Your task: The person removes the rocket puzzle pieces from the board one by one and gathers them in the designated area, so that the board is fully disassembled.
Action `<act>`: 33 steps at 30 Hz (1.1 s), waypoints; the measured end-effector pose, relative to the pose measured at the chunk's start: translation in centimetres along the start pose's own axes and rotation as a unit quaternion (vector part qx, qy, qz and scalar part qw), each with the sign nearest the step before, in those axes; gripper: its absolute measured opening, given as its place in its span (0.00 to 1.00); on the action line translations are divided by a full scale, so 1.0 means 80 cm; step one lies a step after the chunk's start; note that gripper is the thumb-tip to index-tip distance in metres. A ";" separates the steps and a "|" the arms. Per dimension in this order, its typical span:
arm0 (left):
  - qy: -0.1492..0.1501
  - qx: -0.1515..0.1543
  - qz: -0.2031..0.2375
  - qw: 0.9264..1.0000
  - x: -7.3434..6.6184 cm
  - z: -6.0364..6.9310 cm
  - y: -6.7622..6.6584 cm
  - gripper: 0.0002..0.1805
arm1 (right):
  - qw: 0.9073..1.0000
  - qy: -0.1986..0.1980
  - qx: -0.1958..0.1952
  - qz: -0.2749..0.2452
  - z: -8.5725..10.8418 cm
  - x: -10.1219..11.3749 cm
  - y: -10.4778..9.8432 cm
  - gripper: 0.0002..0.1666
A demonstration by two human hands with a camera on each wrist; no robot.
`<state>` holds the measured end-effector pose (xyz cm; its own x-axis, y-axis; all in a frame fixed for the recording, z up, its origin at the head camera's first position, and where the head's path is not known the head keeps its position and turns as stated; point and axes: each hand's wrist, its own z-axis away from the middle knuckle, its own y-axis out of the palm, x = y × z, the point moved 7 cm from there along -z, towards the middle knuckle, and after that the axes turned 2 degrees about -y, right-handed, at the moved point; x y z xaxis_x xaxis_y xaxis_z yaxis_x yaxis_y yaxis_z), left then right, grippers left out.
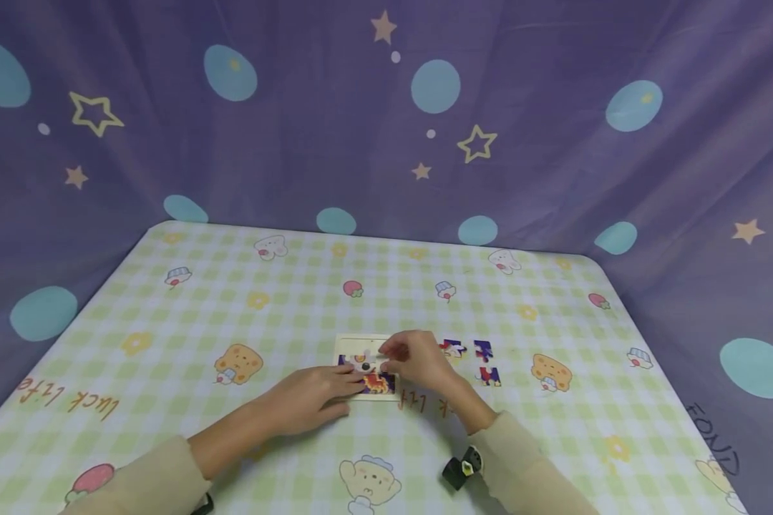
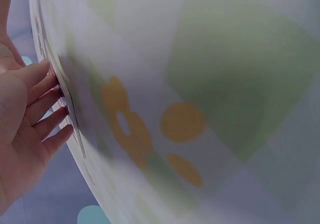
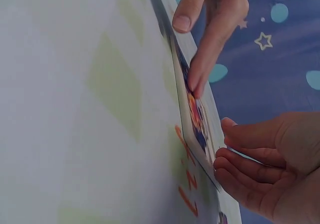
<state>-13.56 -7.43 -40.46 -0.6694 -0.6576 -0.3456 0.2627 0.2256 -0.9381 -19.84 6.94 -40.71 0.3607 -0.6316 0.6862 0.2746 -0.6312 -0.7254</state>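
A shallow puzzle tray (image 1: pixel 361 396) lies on the table in the head view, its lower part filled with a colourful picture and its upper strip bare. My left hand (image 1: pixel 309 399) reaches in from the left, its extended fingertips resting on the picture; in the right wrist view the left hand (image 3: pixel 215 28) touches the tray's surface. At the tray's right side is my right hand (image 1: pixel 419 361), thumb and fingers bent. In the right wrist view the right hand (image 3: pixel 280 164) has its fingertips close beside the tray edge (image 3: pixel 192 141). Whether they pinch a piece is unclear.
Right of the tray lie three loose puzzle pieces: one piece (image 1: pixel 453 348) near my right hand, another piece (image 1: pixel 483 350) farther right, and a third piece (image 1: pixel 489 376) below it. A patterned cloth (image 1: pixel 296 286) covers the table; a purple curtain (image 1: pixel 335 129) hangs behind.
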 end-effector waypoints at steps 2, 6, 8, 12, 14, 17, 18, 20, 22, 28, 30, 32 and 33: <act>0.003 0.000 -0.002 1.000 0.001 0.001 0.001 0.21 | 1.000 -0.015 0.004 0.011 -0.002 0.005 0.004 0.10; 0.011 0.006 -0.008 1.000 0.002 0.001 0.002 0.22 | 0.999 -0.025 0.015 0.015 -0.005 0.013 0.010 0.11; 0.016 0.004 -0.011 1.000 0.002 0.001 0.001 0.22 | 0.999 -0.021 0.021 0.014 -0.006 0.015 0.012 0.11; 0.027 -0.007 -0.011 1.000 0.002 0.000 -0.001 0.21 | 0.999 -0.015 0.022 0.020 -0.008 0.015 0.016 0.10; 0.025 -0.006 -0.007 1.000 0.002 0.000 -0.001 0.21 | 1.000 -0.008 0.021 0.019 -0.009 0.014 0.018 0.10; 0.022 -0.001 -0.004 1.000 0.004 0.000 -0.001 0.21 | 1.000 0.009 0.020 0.006 -0.010 0.013 0.019 0.09; 0.019 0.002 -0.001 1.000 0.005 0.000 0.000 0.21 | 1.000 0.014 0.019 0.001 -0.010 0.013 0.019 0.08; 0.017 0.005 0.003 1.000 0.005 -0.001 0.000 0.21 | 0.999 0.026 0.019 -0.009 -0.010 0.013 0.019 0.07; 0.015 0.008 0.008 1.000 0.005 -0.001 -0.001 0.21 | 0.999 0.034 0.017 -0.018 -0.011 0.012 0.020 0.06; 0.019 0.005 0.013 1.000 0.005 -0.001 -0.001 0.20 | 0.998 0.042 0.005 -0.038 -0.012 0.010 0.019 0.05; 0.020 0.005 0.014 1.000 0.005 -0.001 -0.001 0.20 | 0.998 0.043 -0.002 -0.045 -0.013 0.009 0.018 0.05; 0.019 0.006 0.017 1.000 0.005 -0.001 -0.001 0.20 | 0.998 0.043 -0.008 -0.054 -0.014 0.007 0.018 0.05; 0.021 0.004 0.017 1.000 0.005 -0.001 -0.001 0.20 | 0.997 0.047 -0.010 -0.059 -0.015 0.006 0.018 0.05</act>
<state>-13.95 -7.66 -40.53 -0.6884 -0.6194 -0.3773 0.2910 0.2406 -0.9260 -20.32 5.18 -41.37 0.2425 -0.5914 0.7690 0.2914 -0.7117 -0.6392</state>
